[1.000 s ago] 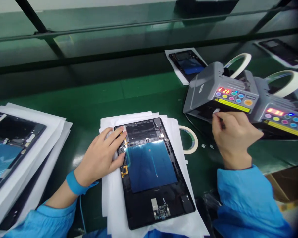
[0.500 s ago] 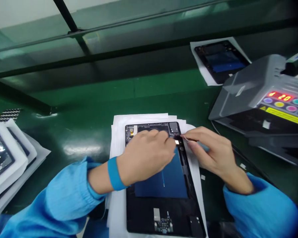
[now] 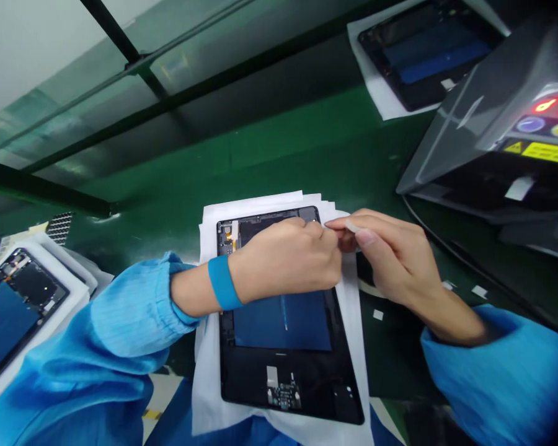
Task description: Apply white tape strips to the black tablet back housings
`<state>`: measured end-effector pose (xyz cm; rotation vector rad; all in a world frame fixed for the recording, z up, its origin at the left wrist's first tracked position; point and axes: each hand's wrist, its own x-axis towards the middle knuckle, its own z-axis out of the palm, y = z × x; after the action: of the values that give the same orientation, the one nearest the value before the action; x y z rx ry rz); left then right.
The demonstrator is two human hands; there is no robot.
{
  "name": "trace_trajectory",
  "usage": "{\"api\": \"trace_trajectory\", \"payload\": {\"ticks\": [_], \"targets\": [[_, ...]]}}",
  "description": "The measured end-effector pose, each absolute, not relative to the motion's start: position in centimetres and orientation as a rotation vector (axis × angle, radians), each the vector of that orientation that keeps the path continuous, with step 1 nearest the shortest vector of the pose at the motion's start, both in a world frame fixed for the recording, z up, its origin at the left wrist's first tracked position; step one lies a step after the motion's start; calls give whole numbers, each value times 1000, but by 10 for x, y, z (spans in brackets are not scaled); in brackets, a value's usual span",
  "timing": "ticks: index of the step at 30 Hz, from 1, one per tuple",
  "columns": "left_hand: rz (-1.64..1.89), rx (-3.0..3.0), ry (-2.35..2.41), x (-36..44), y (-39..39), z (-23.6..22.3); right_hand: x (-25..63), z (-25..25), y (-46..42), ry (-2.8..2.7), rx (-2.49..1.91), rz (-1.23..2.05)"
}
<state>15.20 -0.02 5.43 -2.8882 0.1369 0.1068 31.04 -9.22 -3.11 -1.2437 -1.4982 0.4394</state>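
Carefully, a worker in blue sleeves point(image 3: 130, 325) is leaning both hands in over a flat black tablet housing with a blue panel point(image 3: 283, 331), which is lying near the middle on a stack of white paper sheets point(image 3: 204, 409) on a green table point(image 3: 177, 186). The left hand point(image 3: 286, 257), wearing a blue wristband point(image 3: 224, 282), is covering the housing's far part, fingers bent under; whether it is gripping anything cannot be told. Just beside it, the right hand point(image 3: 397, 257) is pinching a small whitish strip point(image 3: 352, 227) between thumb and finger at the housing's far right edge. To the right, a grey machine with red lit digits point(image 3: 465, 118) is standing on the table, while a second black-and-blue housing point(image 3: 16, 310) is resting at left on white sheets.
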Motion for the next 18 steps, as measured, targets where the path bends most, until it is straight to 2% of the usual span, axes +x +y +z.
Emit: {"api": "trace_trajectory", "payload": {"ticks": [6, 18], "targets": [[-252, -2976, -274, 140, 0, 38, 309, -36, -91, -1553, -1234, 330], [-455, -3267, -655, 119, -11, 27, 308, -33, -92, -1838, -1263, 112]]}}
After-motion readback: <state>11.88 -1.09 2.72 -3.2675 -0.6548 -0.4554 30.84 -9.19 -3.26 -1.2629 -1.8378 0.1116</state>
